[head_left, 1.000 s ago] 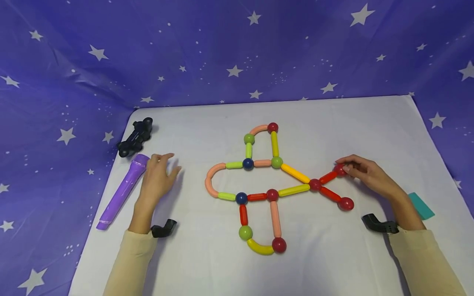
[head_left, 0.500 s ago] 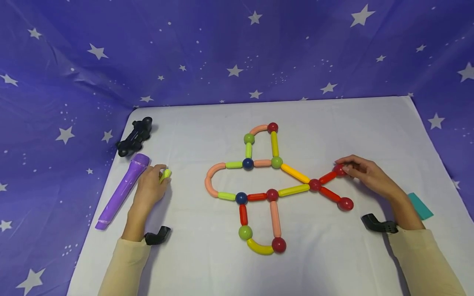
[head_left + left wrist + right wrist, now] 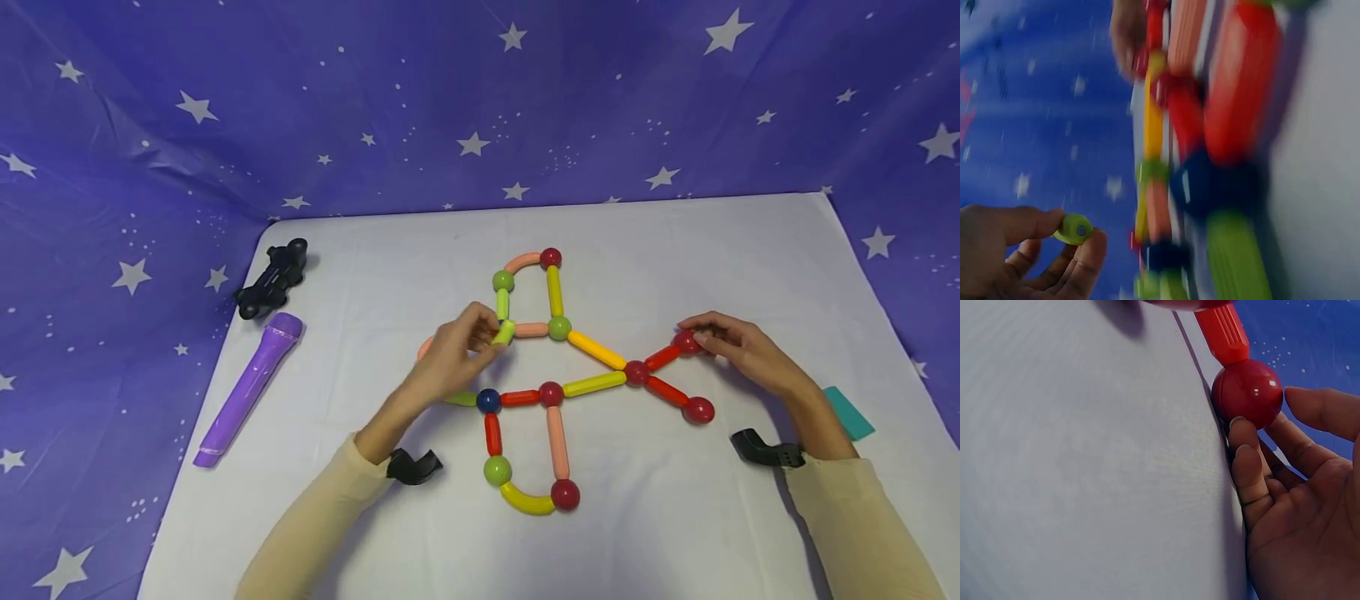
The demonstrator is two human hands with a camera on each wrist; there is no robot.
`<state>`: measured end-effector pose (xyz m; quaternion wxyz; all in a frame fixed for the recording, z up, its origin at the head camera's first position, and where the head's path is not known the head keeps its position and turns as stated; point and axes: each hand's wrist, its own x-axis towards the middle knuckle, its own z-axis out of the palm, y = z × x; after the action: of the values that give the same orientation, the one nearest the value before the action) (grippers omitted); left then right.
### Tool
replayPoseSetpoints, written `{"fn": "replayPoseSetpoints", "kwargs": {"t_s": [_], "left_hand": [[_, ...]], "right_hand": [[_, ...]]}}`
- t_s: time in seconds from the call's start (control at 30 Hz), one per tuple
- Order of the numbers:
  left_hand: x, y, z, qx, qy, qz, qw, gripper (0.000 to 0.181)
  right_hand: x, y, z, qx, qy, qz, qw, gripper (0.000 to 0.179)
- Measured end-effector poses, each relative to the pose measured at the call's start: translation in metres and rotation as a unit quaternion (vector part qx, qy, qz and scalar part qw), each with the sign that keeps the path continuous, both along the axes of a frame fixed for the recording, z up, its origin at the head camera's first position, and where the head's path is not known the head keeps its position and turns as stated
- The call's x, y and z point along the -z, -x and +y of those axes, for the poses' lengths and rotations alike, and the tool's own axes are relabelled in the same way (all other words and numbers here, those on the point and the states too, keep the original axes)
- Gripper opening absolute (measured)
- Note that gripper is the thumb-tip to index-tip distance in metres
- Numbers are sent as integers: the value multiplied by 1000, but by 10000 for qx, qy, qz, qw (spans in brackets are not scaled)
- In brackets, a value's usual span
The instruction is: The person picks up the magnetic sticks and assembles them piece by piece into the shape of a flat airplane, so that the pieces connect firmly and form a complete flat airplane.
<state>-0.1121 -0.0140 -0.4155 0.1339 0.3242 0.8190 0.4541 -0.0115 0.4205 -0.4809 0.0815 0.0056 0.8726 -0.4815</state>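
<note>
My left hand pinches a short lime-green magnetic stick between thumb and fingertips, over the upper middle of a flat figure of magnetic sticks and balls. In the left wrist view the stick's round end faces the camera with a small metal disc. At the figure's right end, my right hand holds a red ball by its fingertips; a red stick joins that ball in the right wrist view. The left hand covers most of the curved salmon piece and hides most of the upper blue ball.
A purple tube-shaped microphone and a black game-controller-like object lie at the table's left. A teal flat piece lies by the right forearm. The lower red ball and lower loop lie on the white table.
The left hand picked up a lime-green stick near the purple microphone and carried it right, over the figure. The right hand has stayed at the red ball.
</note>
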Motion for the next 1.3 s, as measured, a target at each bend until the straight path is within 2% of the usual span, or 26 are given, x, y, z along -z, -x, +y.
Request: {"fn": "replayPoseSetpoints", "kwargs": {"t_s": [0.1, 0.23, 0.43, 0.5, 0.67, 0.8, 1.0, 1.17, 1.3], "left_hand": [[-1, -6, 35, 684, -22, 47, 9976, 16], [2, -11, 71, 1320, 145, -36, 9911, 10], [7, -18, 114, 1842, 363, -287, 9818, 18], [7, -22, 129, 1982, 355, -426, 9786, 22], [6, -35, 166, 2291, 647, -522, 9698, 27], [8, -44, 191, 2319, 927, -429, 9674, 29], [12, -52, 216, 2075, 1317, -91, 9693, 31], [12, -57, 228, 1717, 1986, 239, 9646, 29], [10, -59, 233, 1378, 2245, 372, 9640, 26]], "right_hand": [[0, 0, 0, -6, 47, 4, 10000, 30], [0, 0, 1, -13, 78, 1, 10000, 30], [-1, 0, 2, -32, 26, -6, 10000, 29], [-2, 0, 3, -44, 31, 15, 10000, 29], [-2, 0, 5, -104, 119, 96, 9998, 28], [-1, 0, 5, -178, 166, 152, 9996, 28], [-1, 0, 5, -195, 195, 119, 9995, 30], [-1, 0, 6, -199, 211, 46, 9996, 32], [-1, 0, 8, -198, 318, -35, 9993, 36]]}}
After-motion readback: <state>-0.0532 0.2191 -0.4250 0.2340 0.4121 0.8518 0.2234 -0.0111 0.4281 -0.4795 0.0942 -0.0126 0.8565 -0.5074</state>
